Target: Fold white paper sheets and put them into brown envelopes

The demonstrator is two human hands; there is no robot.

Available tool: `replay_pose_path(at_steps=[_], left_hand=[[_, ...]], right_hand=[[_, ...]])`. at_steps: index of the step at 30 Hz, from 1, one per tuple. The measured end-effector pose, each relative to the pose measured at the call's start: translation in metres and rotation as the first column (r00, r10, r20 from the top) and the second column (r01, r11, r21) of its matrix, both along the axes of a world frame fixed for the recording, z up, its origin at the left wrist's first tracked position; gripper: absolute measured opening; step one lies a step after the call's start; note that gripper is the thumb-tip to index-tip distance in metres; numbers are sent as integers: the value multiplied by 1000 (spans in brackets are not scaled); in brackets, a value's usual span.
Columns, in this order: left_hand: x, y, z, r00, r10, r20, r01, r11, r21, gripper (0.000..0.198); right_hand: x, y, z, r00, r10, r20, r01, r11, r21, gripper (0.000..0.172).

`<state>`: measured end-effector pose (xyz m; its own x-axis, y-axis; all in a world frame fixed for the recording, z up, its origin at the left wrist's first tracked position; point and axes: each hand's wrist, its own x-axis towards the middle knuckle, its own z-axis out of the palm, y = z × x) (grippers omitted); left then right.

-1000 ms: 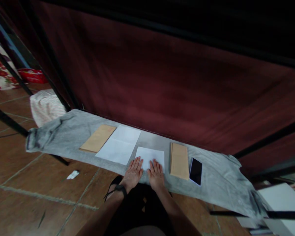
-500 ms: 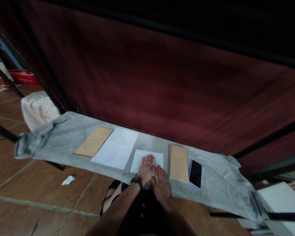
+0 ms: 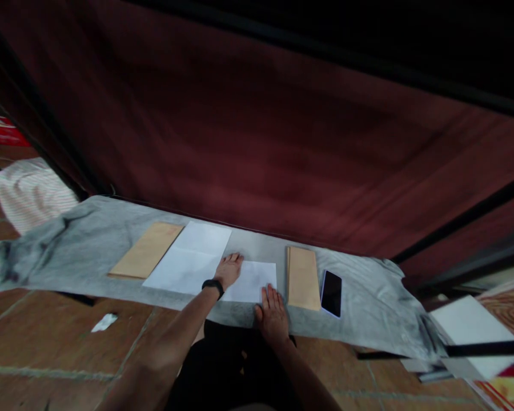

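Note:
A folded white sheet of paper (image 3: 257, 279) lies on the grey cloth in front of me. My left hand (image 3: 230, 269), with a dark band at the wrist, rests on its left end, fingers stretched out. Flat near its lower right corner lies my right hand (image 3: 272, 314), fingers extended, fingertips touching the paper. To the left is a larger white sheet (image 3: 188, 257) with a crease across it, and beyond that a brown envelope (image 3: 148, 250). Another stack of brown envelopes (image 3: 303, 278) lies right of my right hand.
A phone (image 3: 331, 293) with a dark screen lies right of the envelopes. The grey cloth (image 3: 368, 308) covers a narrow surface against a dark red curtain (image 3: 257, 148). Black metal bars (image 3: 466, 214) frame it. A scrap of white paper (image 3: 104, 322) lies on the tiled floor.
My left hand has slid from the middle of the folded sheet to its left end. My right hand stays by the lower right corner. The view has shifted slightly.

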<state>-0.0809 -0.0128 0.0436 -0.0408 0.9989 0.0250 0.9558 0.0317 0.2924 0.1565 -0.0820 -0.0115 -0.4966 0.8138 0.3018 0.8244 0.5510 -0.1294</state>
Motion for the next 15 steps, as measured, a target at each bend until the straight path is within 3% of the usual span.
replay_pose_path(at_steps=[4,9,12,15], left_hand=[[-10,10,15,997,3,80,3,997,-71,37],[-18,13,29,956,98,276,-47,982,-184,39],[-28,6,37,874,224,431,-127,962,-243,37],[-31,-12,40,699,389,601,-262,920,-291,21]], right_hand=[[1,-1,1,1000,6,-6,-6,1000,-10,57],[3,5,-4,997,29,-65,-33,997,-67,54],[6,20,-4,972,5,-233,-20,998,-64,49],[8,38,4,916,-36,-399,24,999,-36,50]])
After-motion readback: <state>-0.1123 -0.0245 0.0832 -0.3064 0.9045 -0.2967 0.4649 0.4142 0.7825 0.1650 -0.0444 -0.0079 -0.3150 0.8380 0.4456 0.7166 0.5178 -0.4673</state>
